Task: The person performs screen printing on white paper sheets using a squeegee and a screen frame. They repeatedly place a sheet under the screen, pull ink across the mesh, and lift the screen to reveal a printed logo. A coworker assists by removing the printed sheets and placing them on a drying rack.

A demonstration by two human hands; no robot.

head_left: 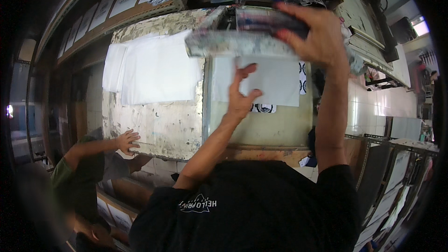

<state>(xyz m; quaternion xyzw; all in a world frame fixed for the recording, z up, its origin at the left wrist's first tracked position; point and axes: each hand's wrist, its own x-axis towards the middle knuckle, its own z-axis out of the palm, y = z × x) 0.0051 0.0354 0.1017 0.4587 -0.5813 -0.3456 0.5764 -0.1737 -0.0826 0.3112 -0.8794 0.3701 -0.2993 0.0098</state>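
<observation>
My right hand [317, 35] is raised and grips the upper edge of a paint-stained printing frame [242, 42], which is tilted up above the glass-topped press table [261, 130]. Under the frame my left hand [241, 94] reaches forward with fingers spread, touching a white sheet [273, 81] lying on the glass. A dark printed design [263, 108] shows at the sheet's near edge.
A stack of white sheets [154, 67] lies on the worn, flaking table [163, 126] to the left. Another person's hand [127, 140] rests on that table's near edge. Shelves with framed panels [116, 4] run along the back left; metal racks [396, 158] stand on the right.
</observation>
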